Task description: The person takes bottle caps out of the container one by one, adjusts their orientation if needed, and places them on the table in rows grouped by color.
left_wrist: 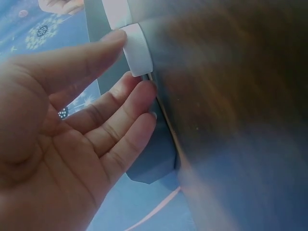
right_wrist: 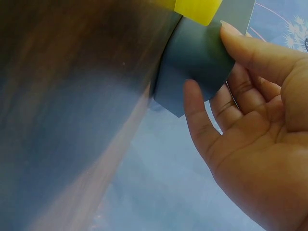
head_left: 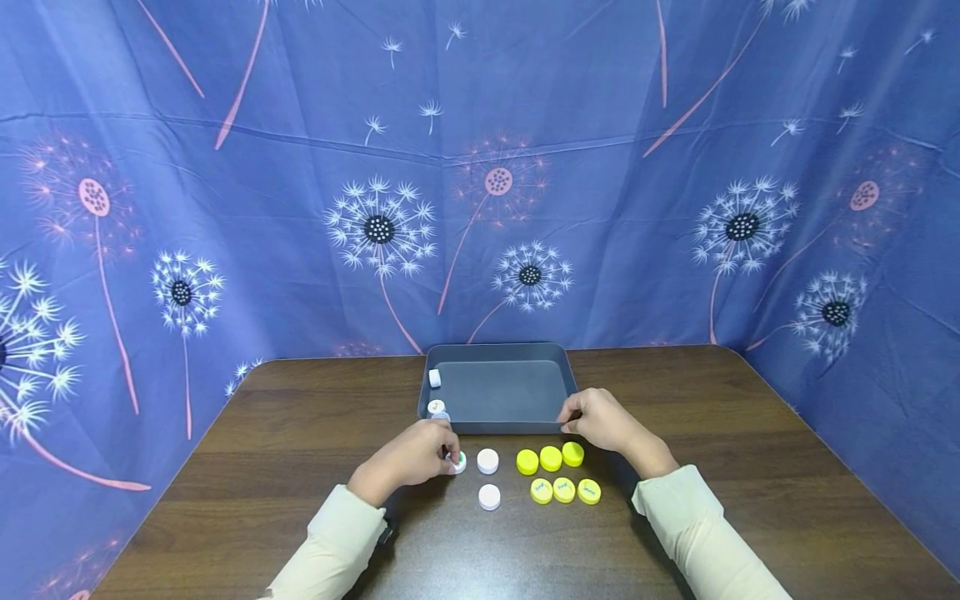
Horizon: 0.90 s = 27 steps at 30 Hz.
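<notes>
My left hand [head_left: 412, 454] pinches a white bottle cap [head_left: 460, 462] with a greenish mark, low over the table just in front of the grey tray [head_left: 495, 427]. In the left wrist view the thumb lies on the white cap [left_wrist: 137, 50] and fingertips touch its edge. The right hand [head_left: 603, 421] grips the tray's front wall near the right corner. From the right wrist, its thumb sits at the rim of the grey tray [right_wrist: 197, 60], with some fingers hidden behind. Two more white caps, one far [head_left: 487, 461] and one near [head_left: 489, 497], lie right of the left hand.
Inside the tray's left side are a white cap [head_left: 435, 378] on its edge, a marked white cap [head_left: 436, 407] and another pale cap [head_left: 441, 417]. Plain yellow caps [head_left: 551, 458] form a row before the tray, with marked yellow caps [head_left: 564, 490] nearer. Behind the table hangs a blue cloth [head_left: 637, 275].
</notes>
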### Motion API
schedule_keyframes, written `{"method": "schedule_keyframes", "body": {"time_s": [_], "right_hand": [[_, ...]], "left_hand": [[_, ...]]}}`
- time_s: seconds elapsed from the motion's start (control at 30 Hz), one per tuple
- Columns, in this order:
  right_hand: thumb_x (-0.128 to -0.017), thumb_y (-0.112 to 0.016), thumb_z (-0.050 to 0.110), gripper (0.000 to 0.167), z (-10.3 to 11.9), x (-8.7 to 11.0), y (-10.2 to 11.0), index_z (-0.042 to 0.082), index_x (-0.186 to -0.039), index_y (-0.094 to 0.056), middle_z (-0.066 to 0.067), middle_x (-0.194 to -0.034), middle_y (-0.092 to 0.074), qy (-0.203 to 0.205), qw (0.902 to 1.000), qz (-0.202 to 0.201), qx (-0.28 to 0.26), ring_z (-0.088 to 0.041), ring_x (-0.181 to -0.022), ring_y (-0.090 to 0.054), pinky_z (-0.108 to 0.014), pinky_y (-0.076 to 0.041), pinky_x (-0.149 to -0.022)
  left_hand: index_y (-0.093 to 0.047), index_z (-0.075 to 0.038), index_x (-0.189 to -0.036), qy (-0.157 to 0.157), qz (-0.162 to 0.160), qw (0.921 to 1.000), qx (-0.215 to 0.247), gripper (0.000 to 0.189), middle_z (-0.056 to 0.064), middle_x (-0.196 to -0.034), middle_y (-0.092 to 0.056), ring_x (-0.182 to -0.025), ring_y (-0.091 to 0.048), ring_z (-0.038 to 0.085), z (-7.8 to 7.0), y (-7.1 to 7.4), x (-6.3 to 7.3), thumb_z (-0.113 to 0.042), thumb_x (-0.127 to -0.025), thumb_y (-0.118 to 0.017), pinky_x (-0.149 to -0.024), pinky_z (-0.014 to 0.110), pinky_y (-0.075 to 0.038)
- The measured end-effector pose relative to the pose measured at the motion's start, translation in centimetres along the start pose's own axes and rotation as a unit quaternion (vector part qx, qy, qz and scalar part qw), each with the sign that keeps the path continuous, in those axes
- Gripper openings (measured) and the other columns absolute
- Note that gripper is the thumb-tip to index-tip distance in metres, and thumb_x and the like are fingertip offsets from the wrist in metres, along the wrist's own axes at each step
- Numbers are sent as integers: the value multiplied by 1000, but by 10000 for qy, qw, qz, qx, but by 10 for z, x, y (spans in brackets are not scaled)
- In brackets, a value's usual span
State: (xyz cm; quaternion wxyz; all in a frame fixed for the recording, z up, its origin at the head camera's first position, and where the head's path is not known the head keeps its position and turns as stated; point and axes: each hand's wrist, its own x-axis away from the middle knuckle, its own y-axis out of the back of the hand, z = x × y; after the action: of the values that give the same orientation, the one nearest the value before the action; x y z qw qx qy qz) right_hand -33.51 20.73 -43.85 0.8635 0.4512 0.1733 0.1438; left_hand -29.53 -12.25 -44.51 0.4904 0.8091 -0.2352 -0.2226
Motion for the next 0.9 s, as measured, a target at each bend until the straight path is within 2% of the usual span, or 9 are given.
{"method": "schedule_keyframes", "body": {"time_s": [0.4,0.73,0.9], "right_hand": [[-80,-75,-6,18,1,0,0,12,-81,-78,2,-83,-72,-60,10000,40,-19,-13,-80,-64,-33,-54,-71],[-82,-75,-3,17,3,0,0,14,-80,-78,5,-81,-71,-217,9997,69,15,-12,-80,-63,-31,-53,-70],[-82,-75,-4,18,3,0,0,14,-80,-77,5,-82,-71,-184,9998,64,-29,-12,-80,-63,-32,-53,-70]], "left_hand": [[-69,-15,-77,124,75,9998,144,13,-6,-83,-57,-71,-51,3,0,5,2,-10,-81,-81,-66,23,-47],[-71,-11,-84,124,-79,9994,303,11,-4,-86,-60,-70,-54,6,7,17,4,-6,-81,-81,-64,25,-48],[-70,-10,-85,228,-288,9988,334,11,-5,-87,-59,-71,-54,6,16,28,7,-6,-82,-80,-65,26,-48]]}}
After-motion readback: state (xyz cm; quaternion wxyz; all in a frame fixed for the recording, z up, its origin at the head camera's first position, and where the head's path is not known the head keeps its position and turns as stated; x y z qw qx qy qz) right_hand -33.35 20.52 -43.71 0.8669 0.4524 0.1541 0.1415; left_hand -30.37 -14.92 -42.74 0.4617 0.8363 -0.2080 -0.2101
